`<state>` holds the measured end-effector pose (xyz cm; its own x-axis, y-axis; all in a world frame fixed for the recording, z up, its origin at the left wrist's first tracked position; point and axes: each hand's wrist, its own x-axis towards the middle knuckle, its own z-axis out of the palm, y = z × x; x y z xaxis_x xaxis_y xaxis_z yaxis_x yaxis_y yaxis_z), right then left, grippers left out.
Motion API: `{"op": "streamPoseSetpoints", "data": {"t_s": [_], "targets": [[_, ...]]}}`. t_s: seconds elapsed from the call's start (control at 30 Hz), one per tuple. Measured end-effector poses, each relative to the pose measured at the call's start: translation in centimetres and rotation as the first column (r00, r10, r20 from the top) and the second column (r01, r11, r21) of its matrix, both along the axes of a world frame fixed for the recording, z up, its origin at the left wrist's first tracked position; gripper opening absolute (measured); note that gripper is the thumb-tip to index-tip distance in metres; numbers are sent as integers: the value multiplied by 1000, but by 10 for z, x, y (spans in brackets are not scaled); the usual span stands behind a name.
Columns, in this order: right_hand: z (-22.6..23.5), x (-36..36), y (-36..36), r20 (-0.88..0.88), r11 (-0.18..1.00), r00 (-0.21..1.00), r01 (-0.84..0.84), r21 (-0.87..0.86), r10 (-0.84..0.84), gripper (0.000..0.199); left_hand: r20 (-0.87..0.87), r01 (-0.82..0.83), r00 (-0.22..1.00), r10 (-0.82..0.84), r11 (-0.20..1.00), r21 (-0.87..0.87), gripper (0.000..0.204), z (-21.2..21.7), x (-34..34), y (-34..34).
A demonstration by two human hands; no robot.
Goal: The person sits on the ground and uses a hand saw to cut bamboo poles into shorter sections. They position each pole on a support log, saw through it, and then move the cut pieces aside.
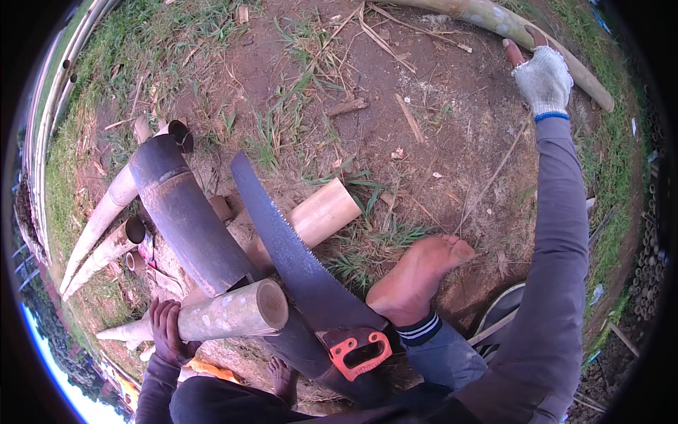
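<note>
A cut bamboo pole (226, 311) lies across a thick dark bamboo log (187, 205) at lower left, its pale round end facing right. My bare left hand (169, 330) is wrapped round that pole. At upper right, my right hand (544, 76), in a white fingerless-tipped glove, reaches a second long bamboo pole (572, 67); its fingers lie over the pole, with the thumb at the near edge. A handsaw (289, 244) with an orange handle rests between the log and my foot (420, 272), out of both hands.
A short pale bamboo piece (325, 212) lies beneath the saw blade. More bamboo poles (106, 212) lie at left, some with hollow ends. Wood chips, grass tufts and strips cover the soil (452, 148). A dark round container (498, 307) stands beside my right leg.
</note>
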<state>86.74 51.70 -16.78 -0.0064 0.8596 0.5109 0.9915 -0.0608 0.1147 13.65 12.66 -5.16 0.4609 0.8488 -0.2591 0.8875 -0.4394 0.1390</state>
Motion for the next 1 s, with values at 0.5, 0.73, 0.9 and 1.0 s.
{"op": "streamPoseSetpoints", "data": {"t_s": [0.5,0.73,0.9,1.0], "targets": [[-15,-69,-187,-657,866,-729,191,-462,-190,105,-58,-44,997,44,999,7,96,-2,6,-6],[-46,-112,-137,-646,782,-760,364,-505,-64,100,18,-109,994,109,994,24,98,-5,7,-7],[13,-105,-166,-607,791,-791,415,-449,70,85,26,-40,999,38,996,78,101,-8,2,-6],[87,-84,-250,-401,893,-857,417,-168,324,69,26,-61,998,61,998,13,101,3,16,-4]]}}
